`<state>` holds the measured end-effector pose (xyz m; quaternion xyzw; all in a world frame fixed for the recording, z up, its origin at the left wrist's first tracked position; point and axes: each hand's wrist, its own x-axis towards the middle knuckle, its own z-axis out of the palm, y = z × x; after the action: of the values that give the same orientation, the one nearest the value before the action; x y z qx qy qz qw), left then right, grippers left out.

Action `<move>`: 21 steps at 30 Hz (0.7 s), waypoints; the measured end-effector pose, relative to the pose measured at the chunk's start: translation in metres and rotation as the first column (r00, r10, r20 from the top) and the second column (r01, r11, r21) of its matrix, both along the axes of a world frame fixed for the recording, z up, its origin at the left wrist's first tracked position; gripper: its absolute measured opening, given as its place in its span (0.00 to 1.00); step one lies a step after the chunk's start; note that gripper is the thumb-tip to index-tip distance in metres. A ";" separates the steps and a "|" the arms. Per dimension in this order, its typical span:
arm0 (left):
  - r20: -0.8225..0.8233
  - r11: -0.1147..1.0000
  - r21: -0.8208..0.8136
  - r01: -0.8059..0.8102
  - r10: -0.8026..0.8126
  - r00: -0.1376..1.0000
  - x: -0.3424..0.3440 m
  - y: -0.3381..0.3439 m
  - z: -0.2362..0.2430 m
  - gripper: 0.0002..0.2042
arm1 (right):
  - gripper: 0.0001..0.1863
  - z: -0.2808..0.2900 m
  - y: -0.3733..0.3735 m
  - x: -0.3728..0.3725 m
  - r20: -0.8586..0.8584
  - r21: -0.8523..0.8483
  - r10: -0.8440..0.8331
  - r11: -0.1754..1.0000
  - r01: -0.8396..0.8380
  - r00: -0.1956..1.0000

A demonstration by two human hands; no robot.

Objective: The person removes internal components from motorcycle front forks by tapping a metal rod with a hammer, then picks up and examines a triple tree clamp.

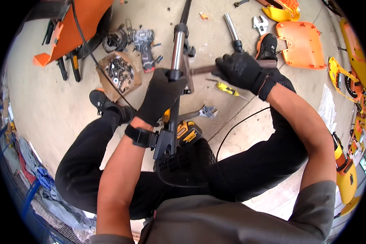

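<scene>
In a black glove, my left hand [160, 93] is wrapped round a long tube [177, 51], which has a shiny metal section and black parts and stands between my legs. My right hand [240, 71], gloved too, grips the brown handle of a hammer [204, 69]. The hammer's blurred head lies close beside the tube, just right of my left hand; whether they touch I cannot tell. Below the hammer, a yellow screwdriver [227, 88] lies on the floor. A yellow and black battery pack [188, 132] sits right of the tube's lower end.
An open cardboard box of screws [120, 77] stands left, beside a cordless drill [143, 46]. An adjustable wrench [260, 24], a metal tube [232, 30] and an orange panel [303, 44] lie at far right. A black cable [87, 44] runs down from a large orange part [79, 26].
</scene>
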<state>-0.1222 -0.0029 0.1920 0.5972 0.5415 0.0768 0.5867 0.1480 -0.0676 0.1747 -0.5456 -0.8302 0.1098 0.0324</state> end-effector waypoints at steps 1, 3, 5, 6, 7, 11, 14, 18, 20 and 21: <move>-0.009 0.999 -0.038 -0.019 0.018 1.000 -0.001 -0.005 0.008 0.14 | 0.17 0.002 -0.006 -0.005 0.018 -0.018 0.024 1.000 -0.024 1.000; -0.002 1.000 0.004 -0.001 0.001 1.000 -0.003 -0.003 0.003 0.14 | 0.18 0.008 -0.002 -0.003 0.010 -0.062 -0.059 0.996 0.059 0.998; 0.016 1.000 -0.012 0.016 -0.015 1.000 0.000 -0.001 0.012 0.15 | 0.18 0.010 0.003 0.000 0.031 -0.065 -0.110 0.992 0.111 0.993; 0.005 1.000 -0.006 0.022 -0.022 1.000 0.000 -0.002 0.012 0.15 | 0.18 0.007 0.003 0.000 0.005 -0.048 -0.069 0.996 0.070 0.998; -0.003 1.000 0.005 0.028 -0.028 1.000 0.001 -0.002 0.012 0.15 | 0.18 0.006 0.005 0.001 -0.017 -0.026 -0.027 0.999 0.027 0.999; 0.024 0.999 -0.028 0.027 -0.026 0.999 0.003 0.000 0.016 0.15 | 0.16 0.007 0.023 0.009 -0.002 0.090 -0.129 0.988 0.129 0.992; 0.094 0.999 -0.030 0.041 -0.038 0.995 0.007 0.007 0.024 0.15 | 0.16 0.010 0.019 0.004 0.001 0.034 -0.098 0.995 0.098 0.995; 0.002 0.994 -0.083 0.070 -0.071 0.998 0.009 0.006 0.030 0.15 | 0.17 0.004 0.027 0.014 0.037 0.080 -0.137 0.988 0.134 0.990; 0.044 0.992 -0.118 0.048 -0.043 0.998 0.005 0.004 0.027 0.16 | 0.16 0.011 0.014 0.003 0.031 -0.018 -0.123 0.992 0.124 0.992; 0.035 0.991 -0.124 0.051 -0.047 0.998 0.003 0.001 0.023 0.16 | 0.16 0.011 0.013 -0.001 0.031 -0.030 -0.074 0.997 0.075 0.997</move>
<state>-0.1191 -0.0017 0.2152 0.5712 0.5209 0.0378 0.6333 0.1468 -0.0549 0.1859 -0.5782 -0.8079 0.1131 0.0156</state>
